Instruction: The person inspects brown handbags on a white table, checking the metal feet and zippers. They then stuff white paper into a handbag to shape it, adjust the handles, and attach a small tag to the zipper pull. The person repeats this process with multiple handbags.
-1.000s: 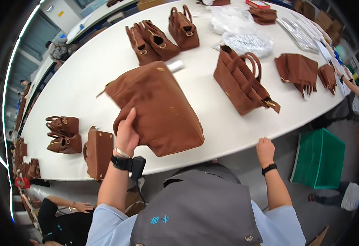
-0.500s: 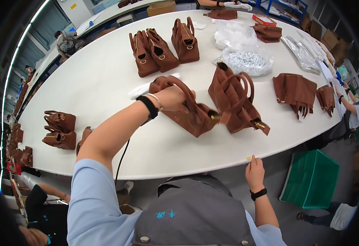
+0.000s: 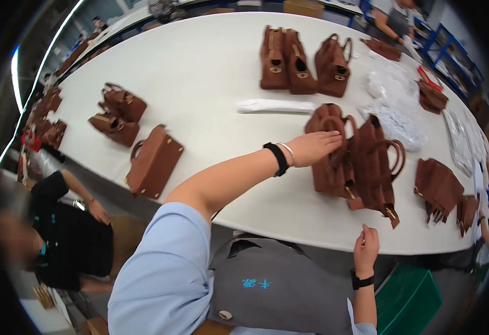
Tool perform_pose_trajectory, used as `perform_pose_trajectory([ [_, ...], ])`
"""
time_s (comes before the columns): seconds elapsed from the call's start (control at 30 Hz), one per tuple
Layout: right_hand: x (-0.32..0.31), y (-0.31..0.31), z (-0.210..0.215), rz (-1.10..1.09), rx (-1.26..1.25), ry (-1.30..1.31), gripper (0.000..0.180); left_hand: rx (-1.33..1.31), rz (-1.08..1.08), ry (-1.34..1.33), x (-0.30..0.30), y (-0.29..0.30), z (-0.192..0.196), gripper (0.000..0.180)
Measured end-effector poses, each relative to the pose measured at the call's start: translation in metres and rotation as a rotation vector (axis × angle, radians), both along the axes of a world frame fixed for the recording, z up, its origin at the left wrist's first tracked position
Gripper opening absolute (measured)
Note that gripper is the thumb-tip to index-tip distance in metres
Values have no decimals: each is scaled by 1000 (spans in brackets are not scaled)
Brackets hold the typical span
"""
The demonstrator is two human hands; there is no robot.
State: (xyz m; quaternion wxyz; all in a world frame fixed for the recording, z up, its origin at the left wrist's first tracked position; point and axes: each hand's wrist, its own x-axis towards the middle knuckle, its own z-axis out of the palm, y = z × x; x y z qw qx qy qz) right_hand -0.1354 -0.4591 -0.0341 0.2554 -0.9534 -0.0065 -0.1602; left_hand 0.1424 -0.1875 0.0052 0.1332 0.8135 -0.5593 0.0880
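Note:
My left hand (image 3: pixel 314 148) lies with its fingers stretched out against the upper side of a brown handbag (image 3: pixel 327 176). This handbag stands upright with its handles raised. Close against its right side is another brown handbag (image 3: pixel 374 178), with an open top and a hanging zipper end. Near the table's front edge, my right hand (image 3: pixel 366 248) is closed in a pinch, apart from the bags. Something small and pale shows at its fingers, too small to name.
Three brown handbags (image 3: pixel 299 70) stand behind a white wrapped roll (image 3: pixel 275 106). A handbag on its side (image 3: pixel 156 162) lies front left. Plastic bags (image 3: pixel 392 123) and brown leather pieces (image 3: pixel 437 184) are at right. Below the edge is a green crate (image 3: pixel 409 298); a person (image 3: pixel 71 229) stands left.
The view has swung left, so the table's things appear farther right. The handbag at my left hand went from tilted to upright beside the other bag. My left fingers have straightened.

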Motion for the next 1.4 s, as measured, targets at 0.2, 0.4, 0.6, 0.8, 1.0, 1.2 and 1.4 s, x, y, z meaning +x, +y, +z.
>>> perform_pose_trajectory([
  [0.2, 17, 45, 18, 145, 68, -36, 28, -241, 393, 262, -76, 116, 6, 46],
  [0.4, 25, 93, 16, 314, 80, 55, 26, -419, 1314, -127, -99, 395, -11, 27],
  [0.6, 50, 157, 29, 452, 41, 84, 23, 7, 1375, 521, -80, 571, -50, 49],
  [0.8, 47, 220, 41, 537, -9, 133, 27, 208, 1350, 877, -33, 578, -80, 90],
  [1.0, 25, 246, 35, 473, -9, 149, 26, 31, 1287, 1509, -37, 562, -41, 88],
  [1.2, 31, 251, 44, 451, -46, 120, 25, -423, 1013, 1796, -57, 516, -81, 76],
  [1.4, 68, 247, 84, 475, -34, -10, 22, -619, 775, 1781, -83, 415, -25, 60],
])
